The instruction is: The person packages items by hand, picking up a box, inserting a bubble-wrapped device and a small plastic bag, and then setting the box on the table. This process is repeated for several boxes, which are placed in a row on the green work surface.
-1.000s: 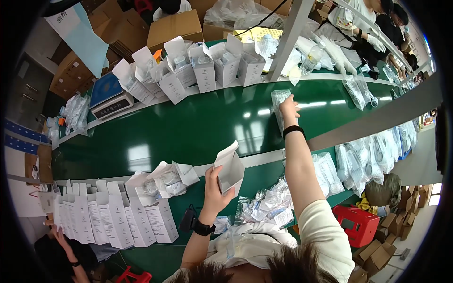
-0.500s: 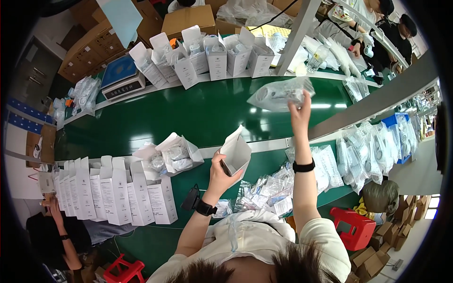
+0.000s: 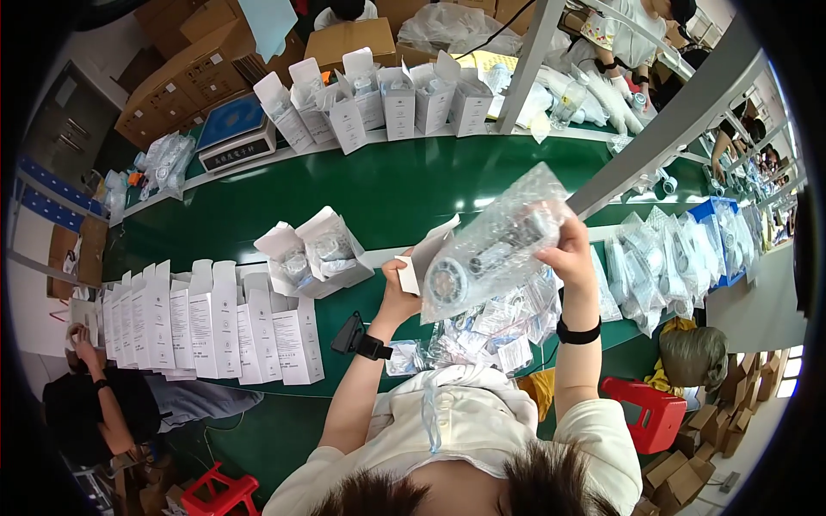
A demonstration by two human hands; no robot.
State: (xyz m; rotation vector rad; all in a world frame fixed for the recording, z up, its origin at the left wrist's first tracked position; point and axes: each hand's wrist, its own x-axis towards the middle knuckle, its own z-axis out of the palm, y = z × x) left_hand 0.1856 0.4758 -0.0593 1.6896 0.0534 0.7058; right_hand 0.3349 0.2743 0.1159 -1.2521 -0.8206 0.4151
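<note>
My left hand (image 3: 396, 298) grips an open white carton (image 3: 432, 243) by its side, its flap standing up. In my right hand (image 3: 570, 254) is a clear bubble-wrap bag (image 3: 508, 230) by its upper end, tilted down toward the carton. Inside the bag is a grey-and-white device with a round end; its exact kind is not clear. The bag overlaps the carton and hides much of its mouth. Just left of my left hand stand two open white cartons (image 3: 337, 277) with wrapped items in them. Below the bag lies a pile of small plastic packets (image 3: 495, 340).
A row of white cartons (image 3: 219, 331) lines the left of the bench. More open cartons (image 3: 400, 112) stand across the green conveyor (image 3: 361, 176), beside a blue-topped scale (image 3: 234, 133). Bubble-wrapped items (image 3: 654, 267) and a blue bin (image 3: 730, 273) are at right. A slanting metal post (image 3: 654, 129) rises nearby.
My right hand has brought the bubble-wrap bag from over the conveyor nearer to me, over the carton's opening. My left hand still holds the carton.
</note>
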